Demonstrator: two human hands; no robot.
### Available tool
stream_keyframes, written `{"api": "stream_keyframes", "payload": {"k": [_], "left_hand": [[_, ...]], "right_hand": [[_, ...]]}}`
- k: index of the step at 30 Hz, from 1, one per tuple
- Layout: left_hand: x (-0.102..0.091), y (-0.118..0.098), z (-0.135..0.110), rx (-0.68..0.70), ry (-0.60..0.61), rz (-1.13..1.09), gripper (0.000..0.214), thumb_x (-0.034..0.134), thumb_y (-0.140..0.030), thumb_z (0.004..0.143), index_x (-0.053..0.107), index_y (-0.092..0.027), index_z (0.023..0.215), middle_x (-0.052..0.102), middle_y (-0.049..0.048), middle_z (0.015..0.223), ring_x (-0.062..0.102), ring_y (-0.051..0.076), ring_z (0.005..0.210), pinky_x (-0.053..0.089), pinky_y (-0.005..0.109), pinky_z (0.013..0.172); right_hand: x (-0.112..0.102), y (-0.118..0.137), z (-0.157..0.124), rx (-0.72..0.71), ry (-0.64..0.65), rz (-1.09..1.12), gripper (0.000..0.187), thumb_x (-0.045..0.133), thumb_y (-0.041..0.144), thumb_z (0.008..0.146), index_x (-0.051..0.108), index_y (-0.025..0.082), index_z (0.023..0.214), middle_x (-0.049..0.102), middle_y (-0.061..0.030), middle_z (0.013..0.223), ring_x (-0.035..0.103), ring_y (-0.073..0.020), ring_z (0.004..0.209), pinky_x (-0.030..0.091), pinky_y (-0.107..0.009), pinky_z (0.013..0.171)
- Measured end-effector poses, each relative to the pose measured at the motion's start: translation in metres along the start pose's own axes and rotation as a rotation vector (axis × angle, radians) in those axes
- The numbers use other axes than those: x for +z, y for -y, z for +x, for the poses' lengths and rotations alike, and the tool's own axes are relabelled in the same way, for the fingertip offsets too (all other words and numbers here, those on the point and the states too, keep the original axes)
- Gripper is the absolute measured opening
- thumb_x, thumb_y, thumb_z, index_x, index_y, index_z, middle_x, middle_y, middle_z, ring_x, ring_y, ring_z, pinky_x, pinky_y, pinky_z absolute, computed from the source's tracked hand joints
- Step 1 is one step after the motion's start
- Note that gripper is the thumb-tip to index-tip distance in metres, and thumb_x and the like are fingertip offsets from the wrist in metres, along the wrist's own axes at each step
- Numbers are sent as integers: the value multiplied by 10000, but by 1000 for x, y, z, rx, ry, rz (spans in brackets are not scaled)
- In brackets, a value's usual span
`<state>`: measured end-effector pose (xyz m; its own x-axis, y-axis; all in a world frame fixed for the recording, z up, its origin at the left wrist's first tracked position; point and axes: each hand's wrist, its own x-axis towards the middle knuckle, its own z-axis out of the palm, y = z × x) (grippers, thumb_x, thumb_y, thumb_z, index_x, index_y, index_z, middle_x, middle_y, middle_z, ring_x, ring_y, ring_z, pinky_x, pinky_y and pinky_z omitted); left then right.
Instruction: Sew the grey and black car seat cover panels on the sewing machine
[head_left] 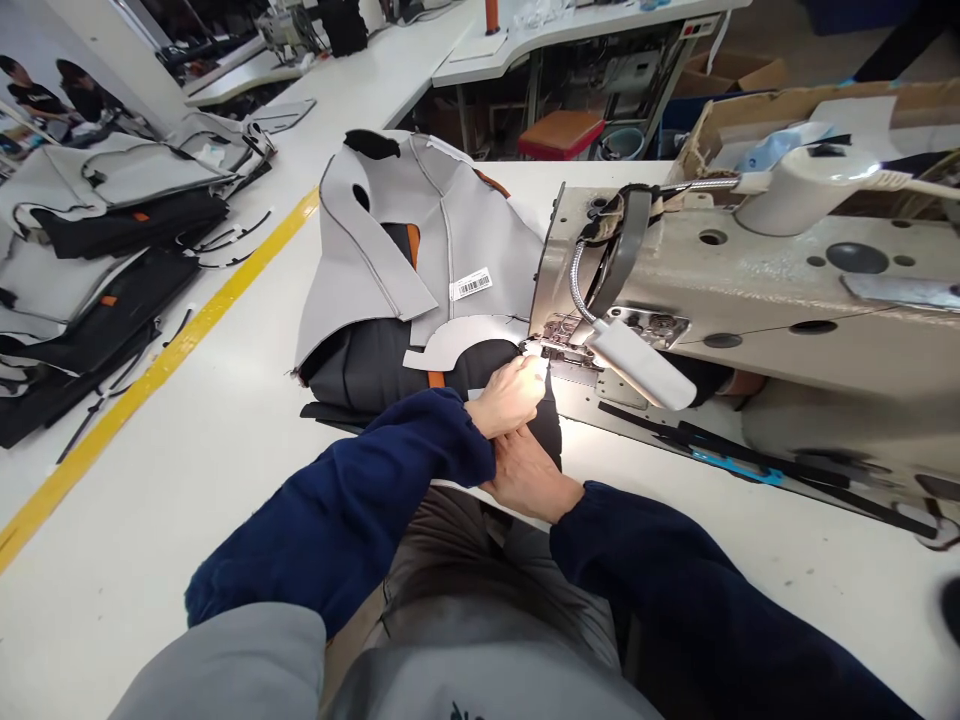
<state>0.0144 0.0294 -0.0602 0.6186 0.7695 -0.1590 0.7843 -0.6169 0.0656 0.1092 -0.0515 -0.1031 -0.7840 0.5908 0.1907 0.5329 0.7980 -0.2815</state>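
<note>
left hand (510, 395) fingers look pinched on the grey-and-black cover (480, 230), can't tell for the right hand (529, 475); I'd keep it flat, fingertips clear of the sewing machine (761, 270)

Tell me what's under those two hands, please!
Black fabric shows beside the left hand and right hand, so it probably runs beneath them. Whatever their palms and fingers cover can't be seen.

One left hand (510, 397) and one right hand (531, 480) are near, one barcode label (470, 284) beyond. One yellow stripe (187, 343) is left, one stool (560, 137) far.
</note>
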Motion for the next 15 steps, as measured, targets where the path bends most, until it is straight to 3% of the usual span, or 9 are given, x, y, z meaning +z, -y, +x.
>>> {"api": "stream_keyframes", "payload": {"k": [6, 11, 15], "left_hand": [[0, -4, 3, -23, -10, 6, 265, 432, -58, 806, 634, -75, 977, 549, 194, 1126, 531, 293, 1058, 506, 386, 816], [12, -3, 11, -88, -41, -22, 332, 417, -67, 833, 630, -102, 1085, 569, 172, 1156, 555, 281, 1051, 510, 398, 862], [35, -12, 22, -472, -157, -100, 400, 379, -214, 944, 563, -219, 1299, 621, 156, 1159, 583, 317, 1052, 508, 512, 891]], "right_hand": [[9, -3, 14, 48, -57, 233, 525, 419, 228, 938, 487, 132, 1450, 625, -186, 1319, 578, -332, 1208, 418, -541, 1063], [16, -13, 23, 136, -93, 291, 640, 470, 345, 939, 348, 161, 1540, 495, -162, 1484, 452, -334, 1365, 350, -541, 1150], [18, -20, 32, 201, -61, 234, 691, 461, 386, 939, 278, 174, 1570, 388, -128, 1570, 356, -322, 1441, 294, -535, 1197]]}}
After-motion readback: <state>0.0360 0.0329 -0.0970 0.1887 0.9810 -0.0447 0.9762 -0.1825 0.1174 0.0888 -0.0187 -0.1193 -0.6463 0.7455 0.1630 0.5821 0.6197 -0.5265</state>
